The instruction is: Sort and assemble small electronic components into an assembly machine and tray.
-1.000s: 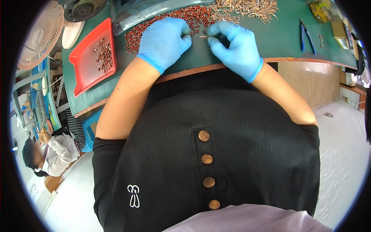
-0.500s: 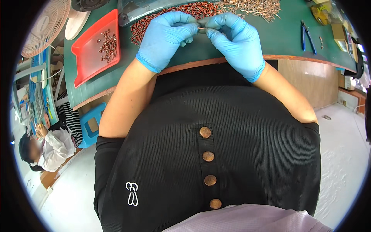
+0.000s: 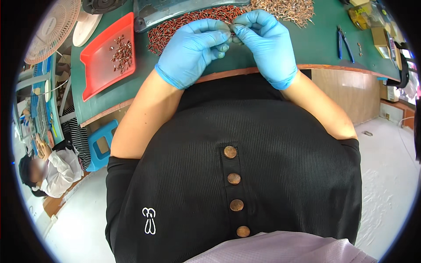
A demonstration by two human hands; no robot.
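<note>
Two hands in blue gloves meet fingertip to fingertip over the near side of a green-topped bench [image 3: 131,94], just short of a heap of small red sleeves [image 3: 188,22] spread along its far side. The left hand [image 3: 193,50] is curled, thumb and fingers pinched together at their tips; the right hand [image 3: 263,41] mirrors it, its fingers bent inward to the same spot. Between the two pinches sits a tiny slim part [image 3: 231,31], too small to identify, and which hand carries its weight cannot be told. Its long axis appears to run left to right, from one pinch across to the other, parallel with the bench's near edge.

Measured from the red heap, both hands are just on the worker's side of it, the fingertips almost over its near fringe, so either hand is about equally close to the loose sleeves. To the right of that heap lies a second pile of pale metal pins [image 3: 285,8], nearer the right hand. Well to the left of the heap sits a red tray [image 3: 94,70] holding a small scatter of pieces, nearer the left hand. Blue-handled pliers [image 3: 344,41] lie far right of the heap.
</note>
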